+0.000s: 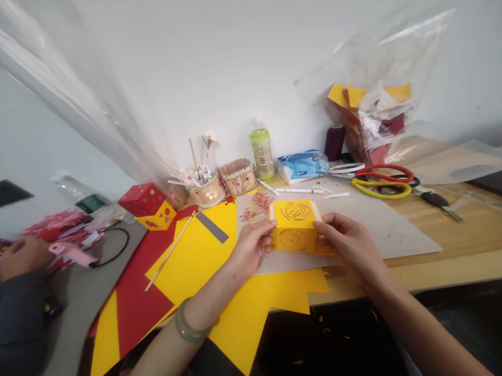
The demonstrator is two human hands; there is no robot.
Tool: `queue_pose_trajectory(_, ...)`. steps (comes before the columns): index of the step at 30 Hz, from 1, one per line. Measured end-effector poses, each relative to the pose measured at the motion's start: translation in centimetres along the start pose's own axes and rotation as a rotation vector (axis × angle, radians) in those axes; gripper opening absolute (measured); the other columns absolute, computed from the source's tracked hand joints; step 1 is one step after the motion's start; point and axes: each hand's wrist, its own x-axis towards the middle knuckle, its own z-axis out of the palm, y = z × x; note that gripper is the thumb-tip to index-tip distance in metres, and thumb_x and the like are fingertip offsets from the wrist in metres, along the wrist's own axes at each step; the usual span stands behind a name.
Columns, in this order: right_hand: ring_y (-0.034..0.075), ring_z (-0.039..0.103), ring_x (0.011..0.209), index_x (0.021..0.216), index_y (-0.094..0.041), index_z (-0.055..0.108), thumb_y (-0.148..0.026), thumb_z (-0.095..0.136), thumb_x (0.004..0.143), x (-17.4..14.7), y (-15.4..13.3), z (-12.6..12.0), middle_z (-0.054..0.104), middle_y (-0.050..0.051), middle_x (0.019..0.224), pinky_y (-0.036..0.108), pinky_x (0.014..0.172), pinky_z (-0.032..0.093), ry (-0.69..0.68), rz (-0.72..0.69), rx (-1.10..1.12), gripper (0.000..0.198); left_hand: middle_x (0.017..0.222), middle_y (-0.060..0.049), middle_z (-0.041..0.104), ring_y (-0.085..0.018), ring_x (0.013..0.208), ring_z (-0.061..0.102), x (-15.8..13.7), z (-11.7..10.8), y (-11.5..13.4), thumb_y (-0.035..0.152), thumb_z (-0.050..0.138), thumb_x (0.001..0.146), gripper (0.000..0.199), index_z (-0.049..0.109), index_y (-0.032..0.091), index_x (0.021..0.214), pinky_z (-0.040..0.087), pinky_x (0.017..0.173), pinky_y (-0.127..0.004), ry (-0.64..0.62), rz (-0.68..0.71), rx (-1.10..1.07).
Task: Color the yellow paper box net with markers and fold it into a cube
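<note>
A yellow paper cube with cut-out swirl patterns is held just above a grey mat on the wooden table. My left hand grips its left side, with a green bangle on that wrist. My right hand grips its right side, fingers curled on the edge. Both hands hold the cube between them.
Yellow sheets and a red sheet lie at left with a thin stick. A red cube, pen baskets, green bottle, tissues and scissors sit behind. Another person's hand is at far left.
</note>
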Motion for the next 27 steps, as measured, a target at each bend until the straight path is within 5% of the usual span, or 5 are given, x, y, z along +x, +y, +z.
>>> queue_pose_trajectory(27, 0.009, 0.041, 0.050, 0.060, -0.018, 0.048, -0.044, 0.061, 0.074, -0.06, 0.23, 0.14, 0.045, -0.005, 0.054, 0.021, 0.048, 0.031, -0.068, 0.016, 0.003, 0.032, 0.050, 0.006, 0.042, -0.003, 0.043, 0.035, -0.02, 0.22, -0.06, 0.025, 0.072, 0.060, 0.023, 0.052, 0.013, 0.062, 0.023, 0.041, -0.018, 0.000, 0.090, 0.078)
